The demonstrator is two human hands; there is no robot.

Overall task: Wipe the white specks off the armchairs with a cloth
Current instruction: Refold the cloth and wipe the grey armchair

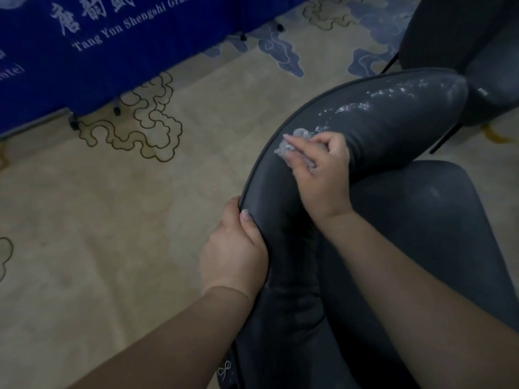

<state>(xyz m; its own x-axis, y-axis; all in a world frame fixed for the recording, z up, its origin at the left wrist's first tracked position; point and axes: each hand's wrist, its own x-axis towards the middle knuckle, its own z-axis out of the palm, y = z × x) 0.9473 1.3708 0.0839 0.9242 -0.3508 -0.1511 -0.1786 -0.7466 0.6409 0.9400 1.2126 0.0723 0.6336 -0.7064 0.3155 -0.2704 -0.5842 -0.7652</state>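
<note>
A dark grey armchair [387,127] fills the right half of the head view, its curved backrest arching from bottom centre to upper right. White specks [354,106] streak the top of the backrest toward its far end. My right hand [320,175] presses a small crumpled whitish cloth [289,147] against the backrest just short of the specks, fingers curled round it. My left hand [233,248] grips the outer edge of the backrest lower down, thumb on top.
A second dark armchair [460,37] stands at the upper right, its thin black legs on the floor. A blue banner-draped table [92,60] runs along the upper left. Beige carpet [112,220] with cloud patterns covers the floor to the left.
</note>
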